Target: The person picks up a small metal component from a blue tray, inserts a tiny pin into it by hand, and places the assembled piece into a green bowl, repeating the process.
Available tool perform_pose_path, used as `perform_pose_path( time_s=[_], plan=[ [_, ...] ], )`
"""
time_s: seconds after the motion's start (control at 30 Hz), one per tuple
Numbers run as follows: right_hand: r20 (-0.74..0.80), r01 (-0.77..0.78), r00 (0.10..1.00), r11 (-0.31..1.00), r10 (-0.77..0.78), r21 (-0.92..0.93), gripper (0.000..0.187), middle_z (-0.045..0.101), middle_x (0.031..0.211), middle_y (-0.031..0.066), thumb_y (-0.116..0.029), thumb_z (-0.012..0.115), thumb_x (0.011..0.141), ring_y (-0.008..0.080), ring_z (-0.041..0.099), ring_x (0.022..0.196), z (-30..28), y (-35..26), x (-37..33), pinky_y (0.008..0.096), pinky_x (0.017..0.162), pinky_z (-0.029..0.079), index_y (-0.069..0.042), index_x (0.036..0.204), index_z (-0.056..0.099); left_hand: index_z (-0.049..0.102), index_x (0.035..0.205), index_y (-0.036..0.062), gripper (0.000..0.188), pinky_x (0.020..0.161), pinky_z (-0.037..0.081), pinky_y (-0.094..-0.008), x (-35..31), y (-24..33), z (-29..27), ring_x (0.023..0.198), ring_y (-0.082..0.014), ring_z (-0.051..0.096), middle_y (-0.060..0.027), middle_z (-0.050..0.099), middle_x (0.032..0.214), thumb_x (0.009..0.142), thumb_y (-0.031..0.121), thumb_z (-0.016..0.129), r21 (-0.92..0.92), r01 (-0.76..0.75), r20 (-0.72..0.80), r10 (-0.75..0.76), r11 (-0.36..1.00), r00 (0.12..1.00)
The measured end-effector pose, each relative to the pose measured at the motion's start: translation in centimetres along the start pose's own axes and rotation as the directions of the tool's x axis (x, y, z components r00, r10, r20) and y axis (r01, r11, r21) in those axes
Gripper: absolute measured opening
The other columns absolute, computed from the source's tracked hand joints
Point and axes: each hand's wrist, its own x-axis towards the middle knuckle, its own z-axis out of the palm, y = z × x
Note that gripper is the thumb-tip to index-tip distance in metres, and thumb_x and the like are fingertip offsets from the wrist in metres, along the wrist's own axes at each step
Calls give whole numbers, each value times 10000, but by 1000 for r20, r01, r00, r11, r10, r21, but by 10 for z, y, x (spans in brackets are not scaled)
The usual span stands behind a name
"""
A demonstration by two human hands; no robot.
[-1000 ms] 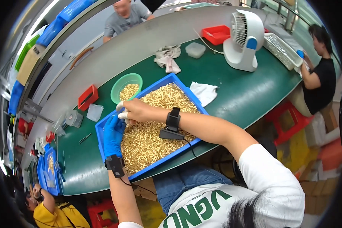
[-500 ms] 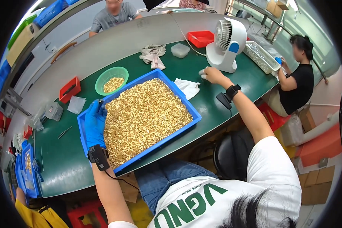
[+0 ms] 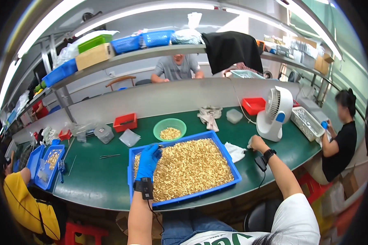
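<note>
A blue tray [image 3: 203, 197] full of small gold-coloured metal pieces [image 3: 192, 167] lies on the green tabletop in front of me. My left hand [image 3: 149, 161], in a blue glove, is over the tray's left side with its fingers bent together. Something small and dark shows at its fingertips, too small to name. To the right of the tray, my right hand [image 3: 259, 143] is closed above the table near a white cloth [image 3: 235, 152]. Pale covers sit on its fingertips; what it may hold is hidden. Behind the tray stands a green bowl [image 3: 158, 130] with more gold pieces.
A white fan [image 3: 271, 118] stands at the right, beside a red tray [image 3: 253, 105]. Tweezers [image 3: 109, 156], a clear bag [image 3: 129, 138] and a red box [image 3: 125, 121] lie to the left. Co-workers sit at the far right, far left and across the partition.
My view has tilted up, bringing the overhead shelf into sight and shifting the table lower and rightward. Both hands keep roughly their places by the tray and the cloth.
</note>
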Motion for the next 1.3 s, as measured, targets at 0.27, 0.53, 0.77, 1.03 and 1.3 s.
perform_pose_path(
  time_s=[0.27, 0.53, 0.77, 1.03, 1.3],
  plan=[
    [-27, 68, 997, 967, -77, -245, 159, 625, 873, 235, -74, 561, 717, 349, 622, 837, -4, -26, -5, 417, 708, 506, 36, 809, 629, 587, 908, 83, 90, 580, 458, -227, -4, 13, 12, 698, -109, 593, -23, 623, 819, 831, 127, 600, -17, -21, -23, 21, 1000, 1000],
    [-58, 147, 976, 827, -212, -543, 177, 616, 918, 239, -67, 530, 728, 380, 607, 863, 3, -46, 1, 426, 745, 499, 11, 837, 645, 585, 909, 85, 104, 591, 447, -214, 0, 10, 13, 687, -102, 591, -16, 624, 819, 829, 149, 606, -11, -63, 6, 63, 998, 998],
    [-64, 127, 978, 806, -200, -578, 200, 617, 928, 231, -67, 537, 723, 363, 609, 875, 6, -55, -5, 424, 749, 499, 18, 882, 624, 589, 906, 75, 144, 605, 450, -229, -5, 14, 14, 670, -100, 590, -16, 625, 810, 822, 189, 616, -15, -94, -2, 94, 995, 996],
    [0, 132, 986, 792, -164, -596, 224, 608, 950, 243, -64, 549, 708, 361, 604, 891, 6, -52, 8, 417, 765, 493, 30, 903, 608, 600, 912, 68, 128, 620, 457, -230, -4, 15, 20, 697, -115, 592, -33, 630, 825, 822, 158, 613, -4, -53, 3, 53, 999, 999],
    [28, 148, 986, 793, -164, -590, 190, 599, 940, 263, -68, 550, 693, 380, 598, 878, 9, -40, 18, 420, 748, 496, 46, 828, 621, 603, 913, 67, 135, 625, 454, -220, -5, 16, 25, 687, -106, 584, -28, 628, 823, 821, 166, 611, -17, -60, 7, 60, 998, 998]
  ],
)
